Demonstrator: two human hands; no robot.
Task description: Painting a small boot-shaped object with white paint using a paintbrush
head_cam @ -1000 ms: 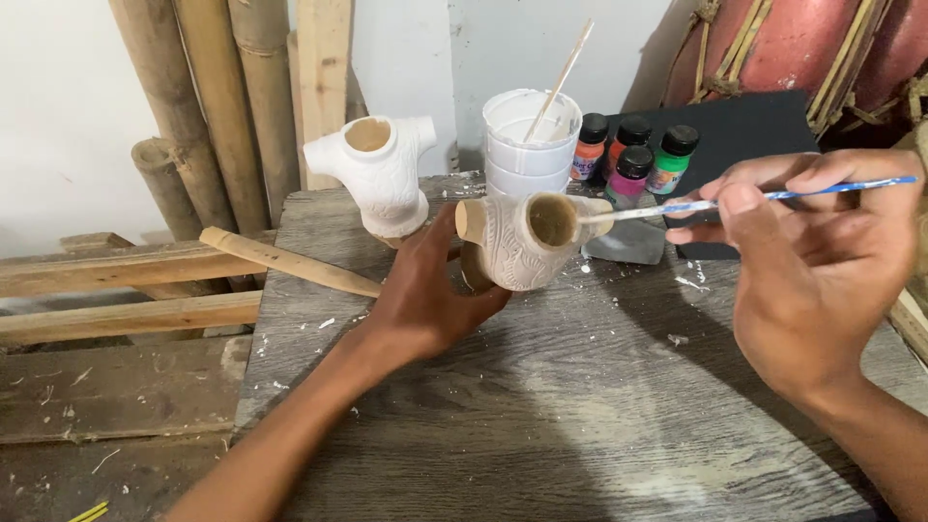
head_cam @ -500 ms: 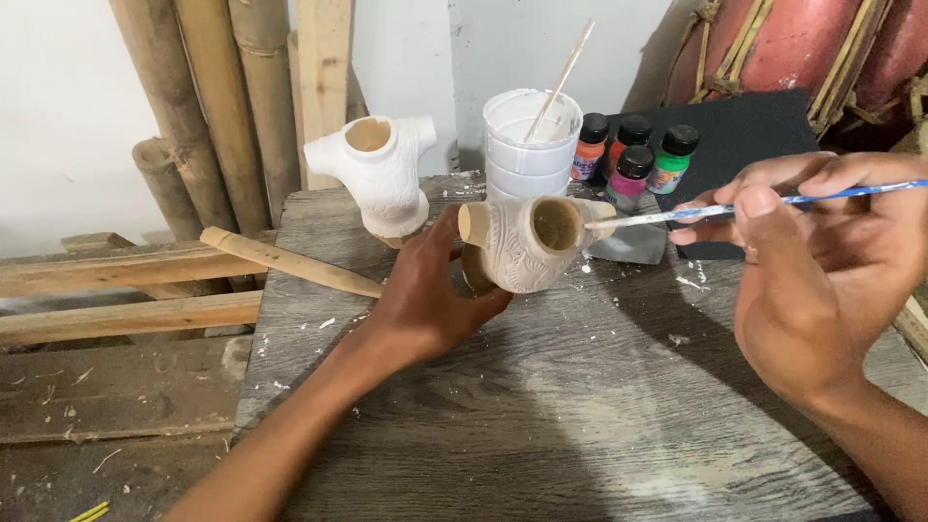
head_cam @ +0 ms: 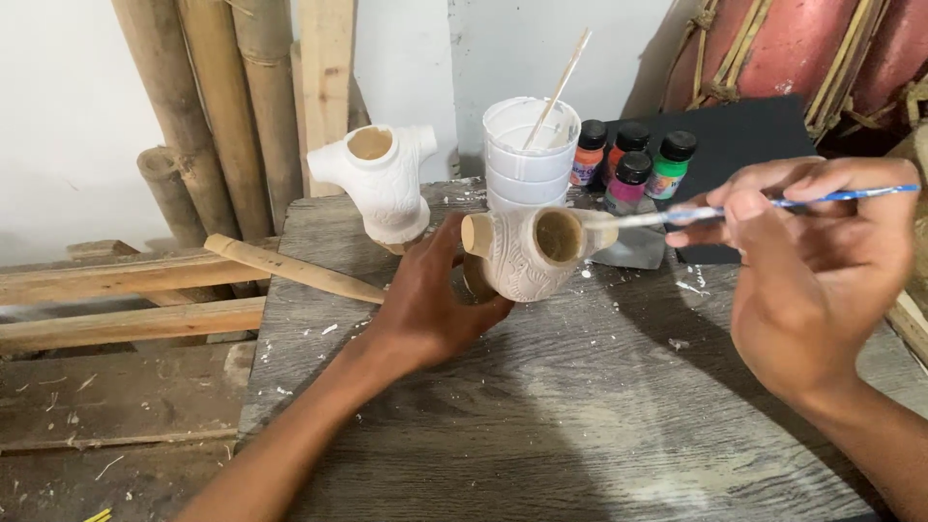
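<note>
My left hand (head_cam: 430, 300) grips a carved bamboo piece (head_cam: 532, 253), painted white, tilted so its hollow mouth faces me above the grey wooden table (head_cam: 541, 425). My right hand (head_cam: 817, 275) pinches a thin blue-handled paintbrush (head_cam: 773, 206) held level. The white bristle tip touches the right stub of the held piece. A second white-painted carved piece (head_cam: 382, 184) stands upright on the table's far left corner.
A stack of white plastic cups (head_cam: 527, 155) with a wooden stick in it stands behind the held piece. Several small paint bottles (head_cam: 633, 164) with black caps sit beside a black board. Bamboo poles lean on the wall at left; wooden planks lie lower left.
My right hand and the brush shifted slightly right and back left, stroking the right stub. The held piece stays almost still in my left hand.
</note>
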